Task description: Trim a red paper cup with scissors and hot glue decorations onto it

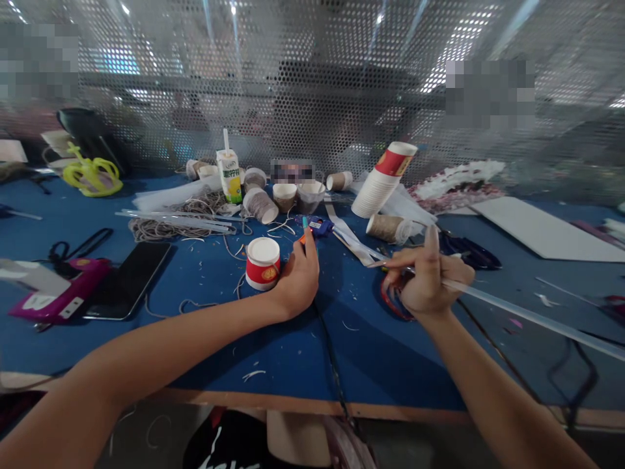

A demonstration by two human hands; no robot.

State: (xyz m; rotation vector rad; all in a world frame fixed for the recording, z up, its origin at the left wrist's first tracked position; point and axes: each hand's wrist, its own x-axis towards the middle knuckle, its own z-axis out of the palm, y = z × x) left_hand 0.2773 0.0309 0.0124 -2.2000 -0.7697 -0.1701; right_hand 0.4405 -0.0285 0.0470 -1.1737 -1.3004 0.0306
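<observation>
My left hand (299, 273) is closed around the handle of a blue glue gun (319, 226) with an orange trigger. Close by its wrist stands a red-and-white paper cup (262, 264), upside down. My right hand (434, 280) grips a long translucent glue stick (527, 316) that slants off to the lower right. Leftward, the stick seems to run toward the glue gun; whether it enters it I cannot tell. Red-handled scissors (390, 303) lie partly hidden under the right hand. Behind that hand lies a twine-wrapped cup (385, 228).
A leaning stack of paper cups (378, 189), a drink carton (229, 176) and grey cord (161, 228) sit toward the perforated metal screen (332, 85). At left are a phone (129, 280), a magenta box (68, 293) and a yellow crown (92, 176). A black cable (332, 352) crosses the table edge.
</observation>
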